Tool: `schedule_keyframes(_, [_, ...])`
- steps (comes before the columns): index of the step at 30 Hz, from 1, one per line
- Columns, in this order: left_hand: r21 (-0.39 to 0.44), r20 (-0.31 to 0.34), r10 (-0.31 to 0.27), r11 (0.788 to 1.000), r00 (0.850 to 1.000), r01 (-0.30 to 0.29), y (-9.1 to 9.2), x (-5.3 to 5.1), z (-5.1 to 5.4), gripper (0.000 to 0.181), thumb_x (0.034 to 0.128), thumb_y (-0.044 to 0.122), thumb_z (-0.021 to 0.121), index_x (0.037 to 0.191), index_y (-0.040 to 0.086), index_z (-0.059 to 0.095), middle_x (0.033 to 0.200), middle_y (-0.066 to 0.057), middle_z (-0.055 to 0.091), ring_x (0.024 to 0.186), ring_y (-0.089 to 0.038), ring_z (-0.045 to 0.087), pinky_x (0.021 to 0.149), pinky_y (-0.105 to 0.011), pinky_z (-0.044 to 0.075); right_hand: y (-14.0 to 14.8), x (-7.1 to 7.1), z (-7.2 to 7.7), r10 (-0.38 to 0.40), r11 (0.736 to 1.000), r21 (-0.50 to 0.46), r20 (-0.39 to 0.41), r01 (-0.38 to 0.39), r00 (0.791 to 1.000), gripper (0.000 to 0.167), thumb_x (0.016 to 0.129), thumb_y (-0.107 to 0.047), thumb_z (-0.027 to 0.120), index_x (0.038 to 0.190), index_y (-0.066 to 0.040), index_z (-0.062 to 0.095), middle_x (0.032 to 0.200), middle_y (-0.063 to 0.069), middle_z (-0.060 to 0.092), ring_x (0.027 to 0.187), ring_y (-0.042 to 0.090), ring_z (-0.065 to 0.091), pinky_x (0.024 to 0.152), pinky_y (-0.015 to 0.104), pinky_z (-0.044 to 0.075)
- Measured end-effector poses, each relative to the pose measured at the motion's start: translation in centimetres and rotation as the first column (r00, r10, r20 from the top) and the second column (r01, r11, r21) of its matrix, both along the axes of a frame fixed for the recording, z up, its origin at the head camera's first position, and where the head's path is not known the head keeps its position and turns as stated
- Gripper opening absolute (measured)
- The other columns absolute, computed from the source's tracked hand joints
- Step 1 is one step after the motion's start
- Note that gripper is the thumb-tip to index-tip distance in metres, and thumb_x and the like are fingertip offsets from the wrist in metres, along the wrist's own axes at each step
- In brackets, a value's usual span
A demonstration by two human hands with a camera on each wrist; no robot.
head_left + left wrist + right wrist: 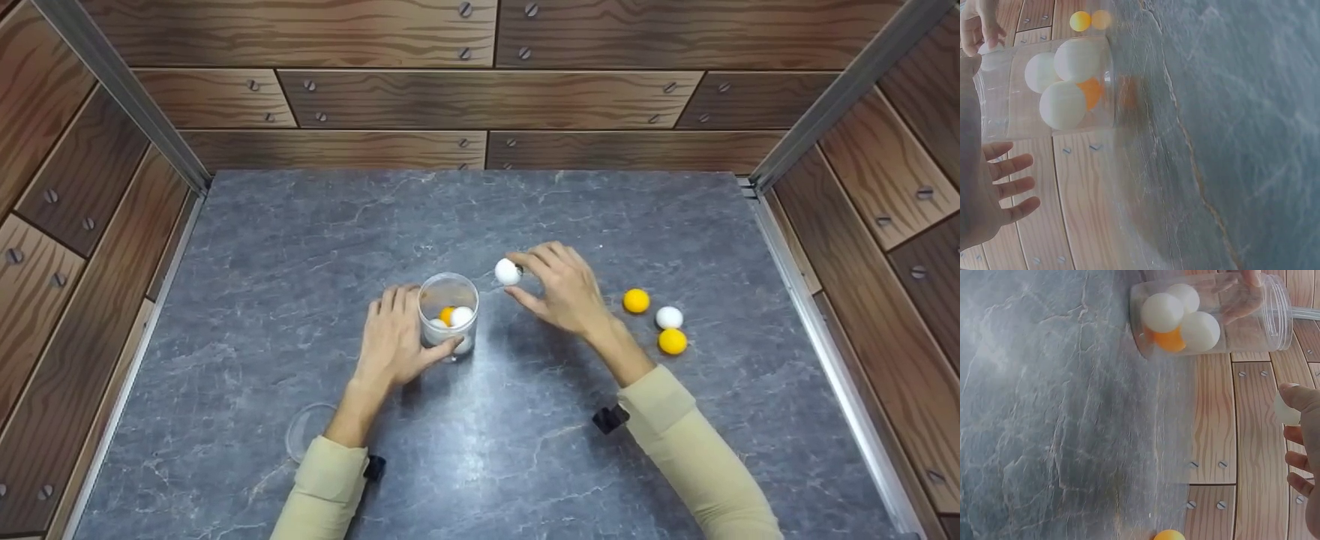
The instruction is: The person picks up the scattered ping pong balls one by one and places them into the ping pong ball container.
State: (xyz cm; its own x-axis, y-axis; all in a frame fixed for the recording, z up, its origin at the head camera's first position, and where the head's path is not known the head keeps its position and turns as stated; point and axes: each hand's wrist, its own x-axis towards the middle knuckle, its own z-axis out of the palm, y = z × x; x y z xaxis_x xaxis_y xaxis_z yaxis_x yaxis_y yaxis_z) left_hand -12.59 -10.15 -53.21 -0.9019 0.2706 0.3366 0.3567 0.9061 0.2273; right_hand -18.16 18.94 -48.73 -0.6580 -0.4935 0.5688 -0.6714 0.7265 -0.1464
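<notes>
A clear plastic jar (430,297) stands upright and open at the top on the tabletop, with several white table tennis balls (462,316) and an orange table tennis ball (447,316) in it. My left hand (391,341) holds the jar from its left side, thumb across the near wall and fingers on the far side. Right of the rim and a little higher, my right hand (568,291) pinches a white table tennis ball (507,272) between thumb and fingertips. That ball is apart from the jar.
Right of my right hand lie two orange balls (636,301) and a white ball (669,318) on the grey marbled table (525,465). A round clear lid (300,433) lies partly under my left forearm. Wood-patterned walls (480,97) enclose the back and sides.
</notes>
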Motion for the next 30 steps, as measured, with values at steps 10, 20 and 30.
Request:
schedule_keyframes(10, [0.001,-0.001,-0.001,1.000,1.000,0.001,-0.1,0.0,-0.1,0.104,0.0817,0.083,0.059,0.142,-0.001,0.053,0.135,-0.019,0.063,0.127,-0.038,0.059,0.098,-0.053,0.051,-1.0,0.3,0.8,0.004,0.999,-0.044,0.042,-0.002,0.999,0.044,0.090,-0.038,0.082,0.126,-0.015,0.073,0.110,0.005,0.075,0.103,0.026,0.067,0.087,0.042,0.054])
schedule_keyframes(20, [0.007,-0.002,-0.005,1.000,1.000,0.005,0.0,0.1,-0.1,0.103,0.0815,0.081,0.060,0.142,-0.002,0.053,0.135,-0.019,0.063,0.127,-0.038,0.060,0.097,-0.053,0.051,-1.8,0.3,1.4,0.043,0.998,-0.037,0.000,-0.043,0.999,0.045,0.089,-0.037,0.083,0.127,-0.015,0.073,0.109,0.005,0.075,0.101,0.025,0.067,0.083,0.038,0.053])
schedule_keyframes(30, [0.001,0.003,-0.006,1.000,1.000,0.006,-0.1,0.1,-0.1,0.103,0.0818,0.081,0.060,0.142,-0.002,0.052,0.136,-0.019,0.063,0.127,-0.038,0.060,0.097,-0.053,0.051,-2.7,0.4,1.5,0.081,0.997,0.000,-0.051,-0.081,0.995,0.043,0.091,-0.039,0.082,0.126,-0.015,0.074,0.108,0.003,0.075,0.102,0.024,0.068,0.090,0.040,0.056])
